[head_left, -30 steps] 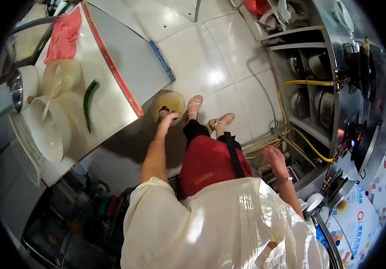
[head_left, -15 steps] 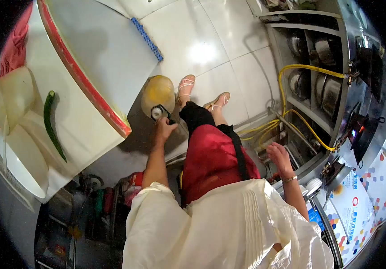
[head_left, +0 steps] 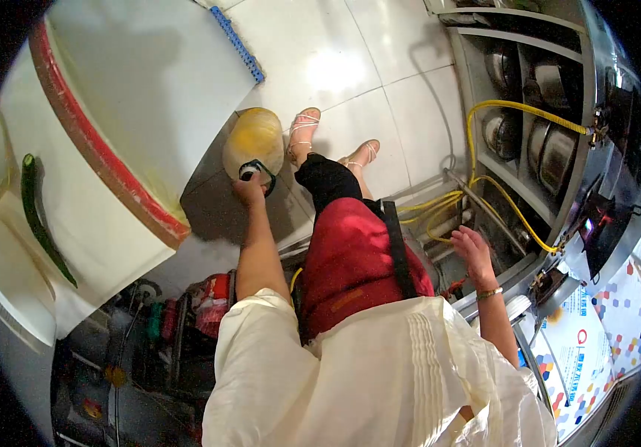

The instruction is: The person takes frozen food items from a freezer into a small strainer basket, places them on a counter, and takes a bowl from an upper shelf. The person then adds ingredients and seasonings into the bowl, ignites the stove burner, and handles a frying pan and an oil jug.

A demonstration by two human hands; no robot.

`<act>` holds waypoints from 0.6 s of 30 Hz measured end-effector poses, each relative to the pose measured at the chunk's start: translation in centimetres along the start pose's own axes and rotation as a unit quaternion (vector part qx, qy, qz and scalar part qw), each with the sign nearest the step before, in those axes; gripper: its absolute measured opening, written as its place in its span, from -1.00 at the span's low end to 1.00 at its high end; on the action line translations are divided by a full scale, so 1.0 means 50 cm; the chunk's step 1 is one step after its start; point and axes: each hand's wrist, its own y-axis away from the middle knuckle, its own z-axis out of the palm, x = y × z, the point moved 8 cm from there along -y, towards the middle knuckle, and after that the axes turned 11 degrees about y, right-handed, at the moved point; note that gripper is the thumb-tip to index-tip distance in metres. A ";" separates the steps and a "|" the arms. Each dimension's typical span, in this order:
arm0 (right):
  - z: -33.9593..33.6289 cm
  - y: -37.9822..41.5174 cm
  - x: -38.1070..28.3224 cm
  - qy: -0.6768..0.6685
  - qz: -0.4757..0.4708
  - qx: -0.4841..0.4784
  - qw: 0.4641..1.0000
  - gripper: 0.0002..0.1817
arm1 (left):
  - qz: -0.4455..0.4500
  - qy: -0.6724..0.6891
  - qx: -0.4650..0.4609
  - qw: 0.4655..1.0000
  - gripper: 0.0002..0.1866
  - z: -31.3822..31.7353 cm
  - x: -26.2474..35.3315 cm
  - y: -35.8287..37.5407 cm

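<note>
My left hand is closed at the neck of a large jug with yellow contents, close to the floor left of my feet. A dark handle loops beside its cap, next to my fingers. My right hand hangs with its fingers apart and nothing in it, near the yellow hose and the metal frame of the stove. A bracelet circles the right wrist.
A green cucumber lies on the pale, red-edged counter at left. Metal pots fill the shelves at right, beside a stove burner with a flame. Yellow hoses run below. A blue-edged strip lies near the top.
The view has shifted, with the counter and cucumber further left. My left hand has moved slightly left and up with the jug's handle, which now sits to the right of the cap.
</note>
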 end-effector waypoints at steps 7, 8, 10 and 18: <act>0.014 -0.007 0.019 0.018 0.031 0.005 0.999 -0.54 | 0.242 -0.279 -0.010 0.929 -0.64 0.031 0.042 -0.020; 0.019 -0.008 0.008 0.005 0.018 0.004 1.000 -0.55 | 0.246 -0.281 -0.013 0.927 -0.64 0.035 0.024 -0.054; 0.019 -0.009 0.006 0.006 0.025 0.006 1.000 -0.55 | 0.235 -0.362 -0.116 0.895 -0.62 0.049 0.048 -0.024; 0.026 0.016 0.008 -0.056 -0.001 -0.003 0.998 -0.53 | -0.010 -0.081 -0.116 0.990 -0.47 0.024 0.089 0.048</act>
